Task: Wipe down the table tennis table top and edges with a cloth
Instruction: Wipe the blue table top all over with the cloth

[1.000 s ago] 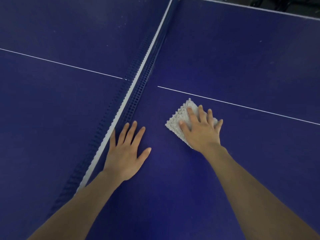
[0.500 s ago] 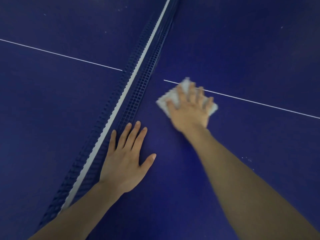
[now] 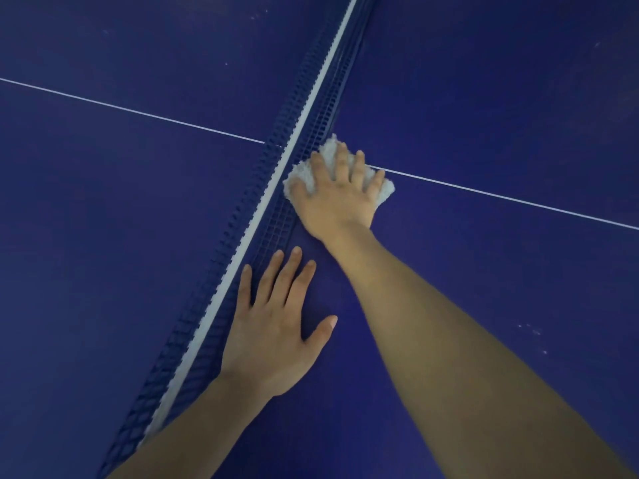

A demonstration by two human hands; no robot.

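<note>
item: white cloth (image 3: pixel 382 190), centre of frame, flat on the blue surface (image 3: pixel 501 108), touching the base of the net (image 3: pixel 313 98) where the white centre line (image 3: pixel 501 197) meets it. right hand (image 3: pixel 337 198): fingers spread, pressing the cloth down. left hand (image 3: pixel 276 326): flat, empty, bracing lower centre. step: wiping beside the net. next, likely: stroke away along the net. writing: none visible.

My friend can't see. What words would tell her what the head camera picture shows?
A person's right hand presses a white cloth flat on a blue table tennis table, right beside the net where the white centre line meets it. The left hand rests flat on the table nearer the person.
</note>
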